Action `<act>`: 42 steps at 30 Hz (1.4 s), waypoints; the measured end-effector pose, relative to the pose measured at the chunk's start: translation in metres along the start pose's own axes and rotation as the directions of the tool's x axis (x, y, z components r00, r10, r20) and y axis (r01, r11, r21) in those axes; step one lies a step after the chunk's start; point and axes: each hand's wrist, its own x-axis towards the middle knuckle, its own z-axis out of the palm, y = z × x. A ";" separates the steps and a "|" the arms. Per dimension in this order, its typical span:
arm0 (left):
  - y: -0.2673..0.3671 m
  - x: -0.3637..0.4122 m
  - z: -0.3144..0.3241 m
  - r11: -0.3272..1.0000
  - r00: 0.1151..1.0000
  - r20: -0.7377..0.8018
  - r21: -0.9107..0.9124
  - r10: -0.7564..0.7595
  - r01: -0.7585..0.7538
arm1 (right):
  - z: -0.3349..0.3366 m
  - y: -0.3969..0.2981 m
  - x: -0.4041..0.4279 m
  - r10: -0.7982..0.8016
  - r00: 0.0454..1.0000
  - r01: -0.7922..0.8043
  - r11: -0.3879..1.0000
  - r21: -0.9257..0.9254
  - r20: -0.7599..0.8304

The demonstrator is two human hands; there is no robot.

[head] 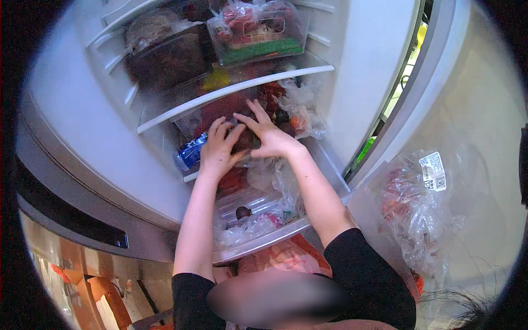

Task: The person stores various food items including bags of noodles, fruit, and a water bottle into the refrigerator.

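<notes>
Both my hands reach into an open refrigerator, below a white-edged shelf (237, 95). My left hand (219, 149) is beside a blue can (192, 152) that lies on its side. Facing it, my right hand (270, 138) has its fingers spread and its thumb towards the left hand. A dark brown thing (246, 139) shows between the two hands; whether they grip it is unclear. Clear plastic bags (307, 111) with orange and dark contents lie right of my right hand. Under my forearms is a pulled-out clear drawer (264, 244), holding plastic wrapping (251, 227) and a small dark round item (243, 212).
A clear bin (258, 51) with red and green packages stands on the upper shelf, beside a dark container (167, 62) topped with a plastic bag. The open door's bin at right holds a labelled plastic bag (408, 214). An orange bag (303, 255) shows below the drawer.
</notes>
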 end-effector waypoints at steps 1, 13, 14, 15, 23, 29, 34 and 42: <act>-0.002 -0.001 -0.001 1.000 1.000 0.002 0.000 0.002 -0.002 | -0.002 -0.002 0.000 -0.009 1.000 0.010 0.996 0.090 -0.011; -0.005 -0.027 0.028 0.990 0.982 -0.187 0.140 0.010 0.016 | 0.006 -0.041 0.029 -0.332 0.841 0.280 0.943 -0.181 -0.428; -0.004 -0.030 0.028 0.997 0.978 -0.198 0.045 -0.060 0.070 | 0.012 -0.057 0.042 -0.368 0.873 0.331 0.929 -0.165 -0.320; -0.013 -0.034 0.043 0.984 0.990 0.011 0.108 -0.140 0.139 | 0.021 -0.074 0.057 -0.404 0.891 0.381 0.913 -0.144 -0.207; 0.012 -0.032 0.041 0.993 0.986 -0.167 0.117 0.024 -0.004 | 0.108 -0.100 0.118 0.011 0.934 0.211 0.788 -0.578 0.357; 0.011 -0.034 0.048 0.992 0.997 -0.025 0.109 0.067 -0.064 | 0.105 -0.081 0.116 -0.044 0.908 0.306 0.748 -0.589 0.416; 0.017 -0.038 0.056 0.974 0.994 0.028 0.198 0.109 -0.113 | 0.092 -0.090 0.084 -0.241 0.942 0.332 0.753 -0.568 0.232; -0.005 -0.089 0.081 0.949 0.991 -0.109 0.312 0.081 -0.044 | 0.051 -0.138 0.005 -0.676 0.699 0.543 0.715 -0.440 -0.234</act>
